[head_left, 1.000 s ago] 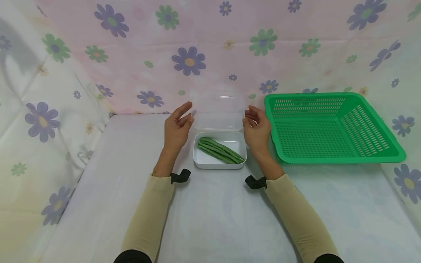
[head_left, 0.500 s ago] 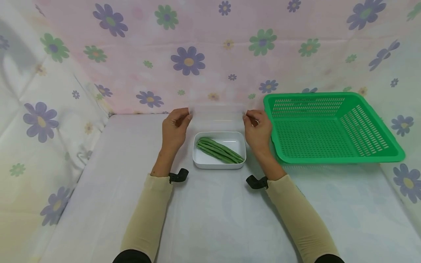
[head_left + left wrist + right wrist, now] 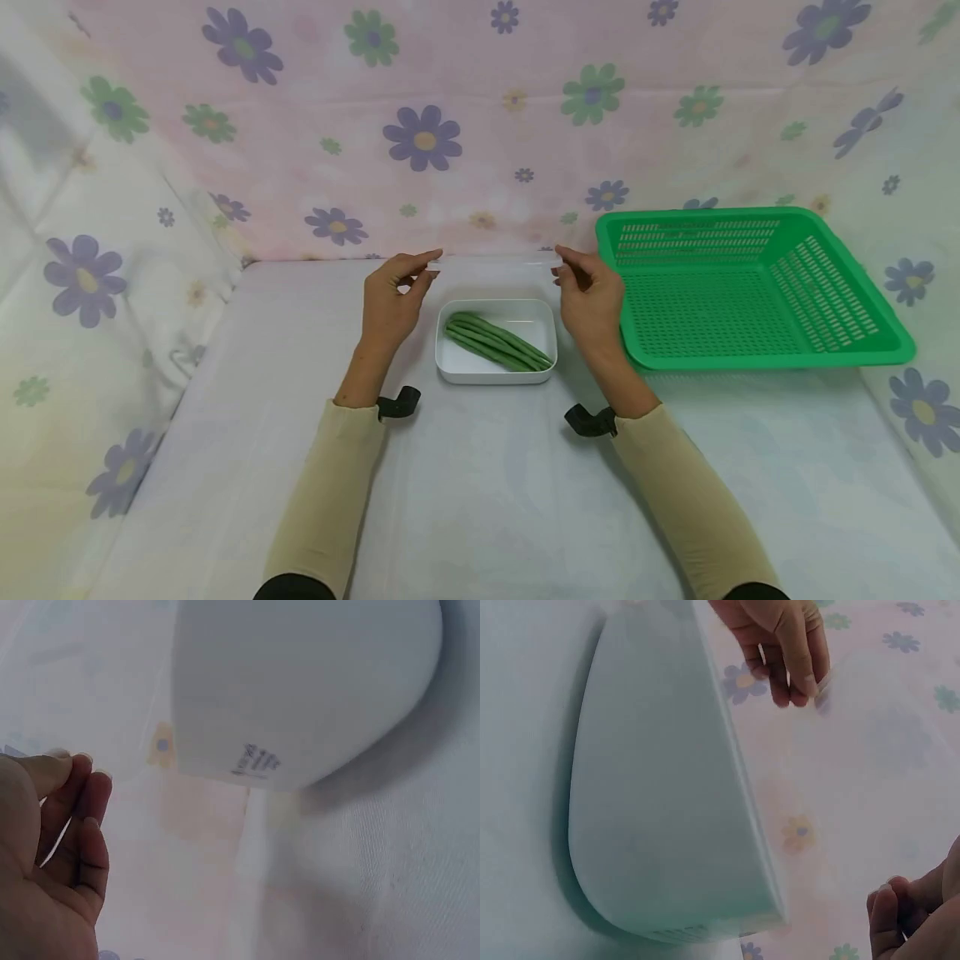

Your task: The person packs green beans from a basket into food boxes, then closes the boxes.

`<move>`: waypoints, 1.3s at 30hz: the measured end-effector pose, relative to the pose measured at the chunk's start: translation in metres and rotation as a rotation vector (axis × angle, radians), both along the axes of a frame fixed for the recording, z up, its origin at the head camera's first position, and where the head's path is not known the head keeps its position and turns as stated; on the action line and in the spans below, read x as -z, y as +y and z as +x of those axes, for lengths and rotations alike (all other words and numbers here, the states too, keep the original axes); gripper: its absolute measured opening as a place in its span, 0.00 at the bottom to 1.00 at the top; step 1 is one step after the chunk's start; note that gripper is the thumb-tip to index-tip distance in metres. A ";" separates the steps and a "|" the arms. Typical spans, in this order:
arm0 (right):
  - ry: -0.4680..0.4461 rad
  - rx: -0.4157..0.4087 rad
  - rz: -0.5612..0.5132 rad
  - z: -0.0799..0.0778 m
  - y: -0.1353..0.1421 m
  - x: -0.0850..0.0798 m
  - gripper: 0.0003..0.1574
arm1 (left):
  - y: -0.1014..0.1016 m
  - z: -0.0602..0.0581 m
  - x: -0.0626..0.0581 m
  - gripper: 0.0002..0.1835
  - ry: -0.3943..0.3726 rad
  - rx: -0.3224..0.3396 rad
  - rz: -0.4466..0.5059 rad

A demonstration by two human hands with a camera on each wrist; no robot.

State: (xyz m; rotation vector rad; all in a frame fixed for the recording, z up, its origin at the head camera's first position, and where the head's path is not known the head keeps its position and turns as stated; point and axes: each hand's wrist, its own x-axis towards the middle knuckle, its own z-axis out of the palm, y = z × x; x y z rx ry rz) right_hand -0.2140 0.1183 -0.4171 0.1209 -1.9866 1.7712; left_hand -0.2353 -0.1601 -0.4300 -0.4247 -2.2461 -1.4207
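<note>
A clear plastic lid [image 3: 495,268] spans between both hands, just behind and above a white rectangular container [image 3: 495,378]. Inside the container lies a bundle of green beans [image 3: 498,342]. My left hand [image 3: 393,302] pinches the lid's left end between thumb and fingertips, and my right hand [image 3: 591,302] pinches the right end. From the head the lid looks thin, almost edge-on. The left wrist view shows the container's side [image 3: 300,690] with small printed marks, apart from the fingers. In the right wrist view the see-through lid [image 3: 870,765] stretches between the two hands.
A green slotted plastic basket [image 3: 757,362] stands close beside the right hand, with no contents visible. White cloth [image 3: 465,500] covers the table. Flower-printed fabric [image 3: 300,150] rises behind and at the sides. A black wrist camera [image 3: 399,403] sits at the left cuff.
The lid has tilted from facing the head camera to nearly edge-on, its top edge dropping. Both hands have turned with it, fingers now pinching its ends. Container and beans stay put.
</note>
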 end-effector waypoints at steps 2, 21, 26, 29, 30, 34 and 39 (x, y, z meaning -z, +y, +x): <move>-0.019 -0.019 -0.002 0.003 0.001 0.000 0.18 | -0.001 0.001 0.000 0.16 -0.013 0.026 0.021; -0.234 -0.079 -0.064 0.045 0.005 0.004 0.17 | -0.020 0.040 -0.004 0.16 -0.365 0.054 0.097; -0.288 -0.094 -0.018 0.054 0.004 0.006 0.19 | -0.019 0.051 -0.003 0.18 -0.521 0.022 0.158; -0.299 -0.100 0.003 0.057 0.004 0.008 0.19 | -0.018 0.053 0.000 0.17 -0.559 0.012 0.204; -0.299 -0.099 0.008 0.057 0.004 0.008 0.19 | -0.017 0.053 0.001 0.16 -0.566 0.008 0.216; -0.281 -0.085 0.055 0.058 0.003 0.012 0.19 | -0.014 0.054 0.004 0.17 -0.585 -0.010 0.227; -0.268 -0.071 0.122 0.058 0.002 0.018 0.18 | -0.011 0.056 0.005 0.17 -0.585 -0.048 0.206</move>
